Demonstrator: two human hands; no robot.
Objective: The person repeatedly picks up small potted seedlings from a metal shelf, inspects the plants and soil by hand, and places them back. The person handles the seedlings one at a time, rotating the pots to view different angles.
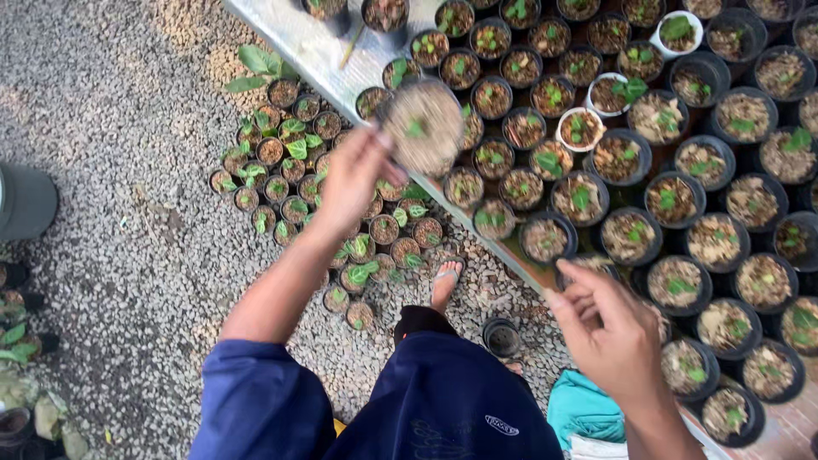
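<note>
The left hand [354, 175] grips a pot [423, 126] by its rim, upper centre, above the table [294, 38] edge; it could slip and spill. The right hand [609, 328] is half-open, holding nothing.

The person wears a dark blue short-sleeved top, its sleeve [256, 400] ending above the elbow, and dark blue shorts [443, 409] with a small white oval logo. 1 foot shows a flip-flop [445, 281].
</note>
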